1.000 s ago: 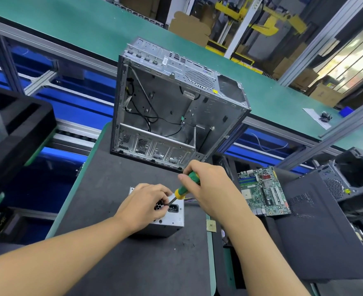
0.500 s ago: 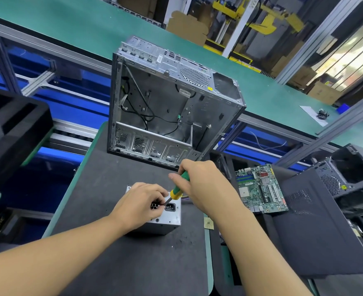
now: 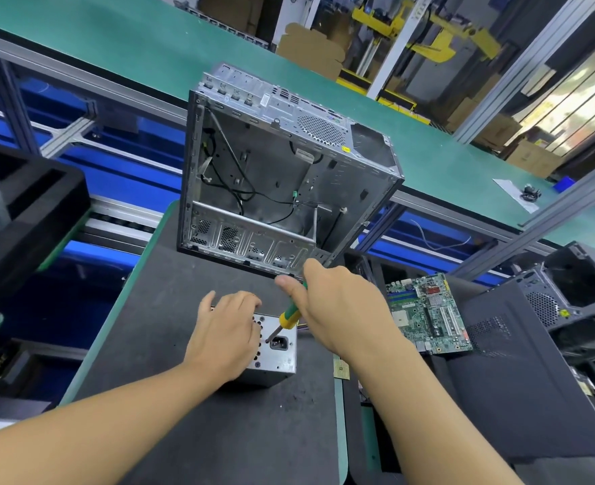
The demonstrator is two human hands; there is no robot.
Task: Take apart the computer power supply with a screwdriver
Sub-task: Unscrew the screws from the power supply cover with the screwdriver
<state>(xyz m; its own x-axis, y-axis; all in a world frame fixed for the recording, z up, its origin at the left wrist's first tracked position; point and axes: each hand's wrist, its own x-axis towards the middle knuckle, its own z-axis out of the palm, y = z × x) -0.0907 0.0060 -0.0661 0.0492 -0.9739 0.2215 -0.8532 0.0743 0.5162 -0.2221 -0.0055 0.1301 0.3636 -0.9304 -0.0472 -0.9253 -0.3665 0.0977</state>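
A small grey metal power supply (image 3: 277,357) lies on the dark work mat (image 3: 191,397) in front of me, its face with the black power socket turned up. My left hand (image 3: 224,332) lies on top of it, fingers curled over its far edge, hiding most of the vent holes. My right hand (image 3: 338,306) grips a screwdriver (image 3: 286,317) with a green and yellow handle. The shaft slants down to the left, and its tip meets the supply's face just left of the socket.
An empty silver computer case (image 3: 282,176) stands upright on the mat just behind my hands. A green motherboard (image 3: 429,315) lies to the right beside a black case panel (image 3: 520,376). Black foam trays (image 3: 26,218) sit left. A green conveyor belt (image 3: 149,47) runs behind.
My left hand has slid from pinching near the screwdriver tip to lying over the supply's top. The screwdriver tip has shifted slightly toward the socket. The view moved a little.
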